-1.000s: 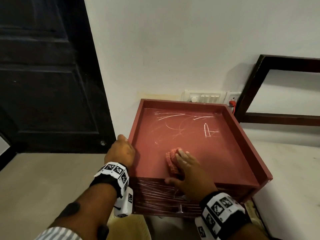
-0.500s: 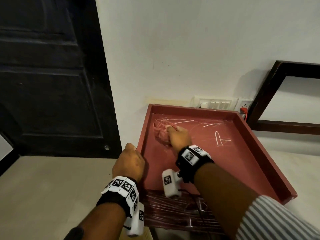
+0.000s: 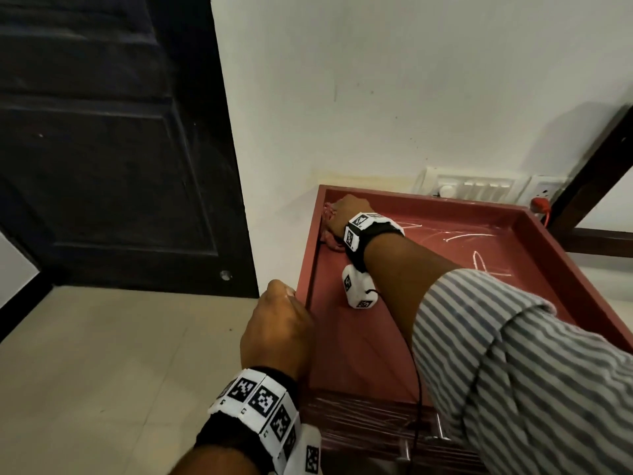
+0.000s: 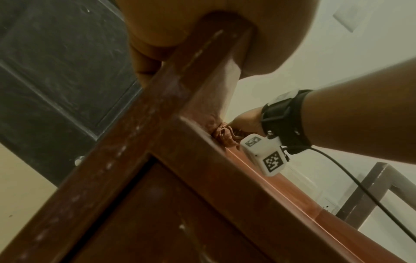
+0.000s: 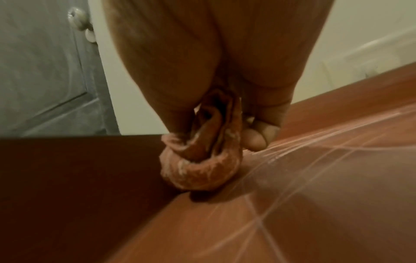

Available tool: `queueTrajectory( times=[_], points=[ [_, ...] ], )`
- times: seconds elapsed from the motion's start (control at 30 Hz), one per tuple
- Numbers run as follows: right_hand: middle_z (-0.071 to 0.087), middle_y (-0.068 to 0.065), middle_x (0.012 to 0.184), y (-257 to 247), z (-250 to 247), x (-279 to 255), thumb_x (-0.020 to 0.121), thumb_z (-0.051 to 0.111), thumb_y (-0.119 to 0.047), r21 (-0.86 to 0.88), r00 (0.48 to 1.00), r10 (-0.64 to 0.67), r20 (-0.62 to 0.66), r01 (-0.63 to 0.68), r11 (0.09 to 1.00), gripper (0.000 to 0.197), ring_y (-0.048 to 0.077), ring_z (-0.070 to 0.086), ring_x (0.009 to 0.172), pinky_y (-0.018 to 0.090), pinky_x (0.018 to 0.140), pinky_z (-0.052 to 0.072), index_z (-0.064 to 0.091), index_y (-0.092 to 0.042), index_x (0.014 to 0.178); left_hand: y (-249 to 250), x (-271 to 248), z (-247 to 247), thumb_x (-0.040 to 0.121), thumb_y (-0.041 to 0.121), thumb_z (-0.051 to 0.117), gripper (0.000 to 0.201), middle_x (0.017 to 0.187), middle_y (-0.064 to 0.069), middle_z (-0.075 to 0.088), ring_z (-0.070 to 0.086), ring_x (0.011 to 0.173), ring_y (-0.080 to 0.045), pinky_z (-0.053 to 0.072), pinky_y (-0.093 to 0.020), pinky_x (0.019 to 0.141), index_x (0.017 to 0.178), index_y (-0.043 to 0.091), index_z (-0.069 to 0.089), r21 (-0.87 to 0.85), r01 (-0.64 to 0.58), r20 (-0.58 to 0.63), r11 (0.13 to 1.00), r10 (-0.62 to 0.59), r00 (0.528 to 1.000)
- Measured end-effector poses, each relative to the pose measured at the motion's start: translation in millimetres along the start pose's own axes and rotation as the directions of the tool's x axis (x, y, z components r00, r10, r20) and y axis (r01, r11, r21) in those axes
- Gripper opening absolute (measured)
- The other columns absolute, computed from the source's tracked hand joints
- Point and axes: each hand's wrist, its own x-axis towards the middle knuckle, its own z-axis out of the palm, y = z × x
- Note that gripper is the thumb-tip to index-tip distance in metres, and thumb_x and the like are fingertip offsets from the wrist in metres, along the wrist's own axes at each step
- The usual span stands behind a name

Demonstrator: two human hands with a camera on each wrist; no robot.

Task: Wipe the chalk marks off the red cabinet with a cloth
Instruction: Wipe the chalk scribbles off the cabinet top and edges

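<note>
The red cabinet [image 3: 346,341] has a raised rim round its top, with white chalk marks [image 3: 479,258] on the right half. My right hand [image 3: 346,212] grips a bunched pink cloth [image 3: 329,231] and presses it into the far left corner of the top. In the right wrist view the cloth [image 5: 202,165] is dusted with chalk and sits against the rim, with chalk lines [image 5: 315,146] to its right. My left hand [image 3: 277,334] grips the cabinet's left rim [image 4: 202,58] near the front.
A dark door [image 3: 102,149] stands to the left of the cabinet. A white switch panel [image 3: 469,188] and a socket with a red plug [image 3: 539,204] are on the wall behind. A dark wooden frame [image 3: 596,186] leans at the right. Beige floor tiles [image 3: 102,371] lie at the left.
My right hand carried the cloth from the front of the top up and leftwards into the far left corner. The view has shifted closer. My left hand has stayed on the rim.
</note>
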Motion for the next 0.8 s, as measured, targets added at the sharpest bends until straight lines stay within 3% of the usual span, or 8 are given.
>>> queueTrajectory(
  times=[0.13, 0.3, 0.37, 0.47, 0.53, 0.63, 0.73, 0.8],
  points=[
    [0.07, 0.009, 0.113, -1, 0, -38, 0.09, 0.056, -0.018, -0.177, 0.986, -0.127, 0.109, 0.145, 0.974, 0.024, 0.029, 0.066, 0.096, 0.028, 0.074, 0.052, 0.072, -0.009, 0.106, 1, 0, -2, 0.107, 0.023, 0.035, 0.018, 0.093, -0.005, 0.061, 0.061, 0.087, -0.031, 0.044, -0.034, 0.074, 0.094, 0.018, 0.047, -0.028, 0.018, 0.019, 0.999, -0.017, 1.0],
    [0.066, 0.01, 0.117, -1, 3, -132, 0.088, 0.062, -0.022, 0.021, 0.956, -0.185, 0.227, 0.185, 0.982, 0.032, 0.028, 0.064, 0.109, 0.024, 0.077, 0.043, 0.066, -0.012, 0.118, 2, -6, -9, 0.109, 0.024, 0.036, 0.022, 0.104, -0.015, 0.068, 0.062, 0.093, -0.036, 0.047, -0.038, 0.076, 0.096, 0.014, 0.051, -0.042, 0.026, 0.045, 0.999, -0.024, 0.999],
    [0.071, 0.007, 0.1, -2, 4, -175, 0.082, 0.065, -0.029, -0.028, 0.914, -0.34, 0.22, 0.355, 0.935, 0.026, 0.027, 0.068, 0.091, 0.027, 0.078, 0.052, 0.071, -0.014, 0.102, 4, -7, -14, 0.109, 0.027, 0.034, 0.026, 0.106, -0.018, 0.068, 0.062, 0.093, -0.035, 0.049, -0.04, 0.08, 0.097, 0.013, 0.052, -0.031, 0.037, 0.061, 0.999, -0.035, 0.998],
    [0.069, -0.001, 0.067, 0, 0, -236, 0.074, 0.069, -0.032, -0.169, 0.823, -0.549, 0.145, 0.567, 0.806, 0.015, 0.018, 0.06, 0.056, 0.025, 0.063, 0.054, 0.069, -0.017, 0.069, 11, -14, -20, 0.109, 0.028, 0.034, 0.027, 0.109, -0.019, 0.069, 0.063, 0.094, -0.036, 0.052, -0.041, 0.084, 0.101, 0.013, 0.055, 0.013, 0.051, 0.082, 0.999, -0.051, 0.995],
    [0.069, -0.001, 0.067, 6, 4, -265, 0.075, 0.063, -0.026, -0.133, 0.769, -0.628, 0.121, 0.639, 0.758, 0.013, 0.021, 0.061, 0.057, 0.029, 0.068, 0.056, 0.067, -0.017, 0.066, 12, -15, -22, 0.108, 0.027, 0.033, 0.028, 0.11, -0.019, 0.069, 0.063, 0.093, -0.036, 0.053, -0.042, 0.086, 0.107, 0.012, 0.057, 0.06, 0.047, 0.095, 0.997, -0.053, 0.994],
    [0.075, 0.001, 0.096, 40, 11, -289, 0.082, 0.043, -0.027, 0.089, 0.835, -0.546, 0.067, 0.54, 0.837, 0.037, 0.023, 0.067, 0.083, 0.031, 0.084, 0.053, 0.072, -0.019, 0.104, 15, -20, -25, 0.108, 0.027, 0.031, 0.033, 0.115, -0.021, 0.069, 0.066, 0.103, -0.04, 0.053, -0.044, 0.088, 0.115, 0.01, 0.058, 0.134, 0.041, 0.103, 0.99, -0.055, 0.993],
    [0.073, -0.01, 0.095, 98, -10, -302, 0.091, 0.048, -0.018, 0.415, 0.961, -0.26, -0.09, 0.274, 0.868, 0.036, 0.0, 0.066, 0.082, 0.017, 0.076, 0.051, 0.067, -0.032, 0.118, 18, -21, -25, 0.108, 0.026, 0.032, 0.033, 0.119, -0.023, 0.068, 0.066, 0.109, -0.042, 0.052, -0.045, 0.092, 0.12, 0.009, 0.058, 0.182, 0.044, 0.094, 0.982, -0.062, 0.994],
    [0.068, -0.013, 0.095, 143, -25, -305, 0.096, 0.052, -0.015, 0.49, 0.97, -0.051, -0.236, 0.164, 0.856, 0.037, -0.002, 0.064, 0.082, 0.011, 0.07, 0.047, 0.061, -0.037, 0.126, 20, -21, -23, 0.107, 0.026, 0.033, 0.033, 0.119, -0.023, 0.068, 0.065, 0.11, -0.043, 0.052, -0.046, 0.093, 0.12, 0.009, 0.058, 0.207, 0.048, 0.09, 0.977, -0.067, 0.994]
  ],
)
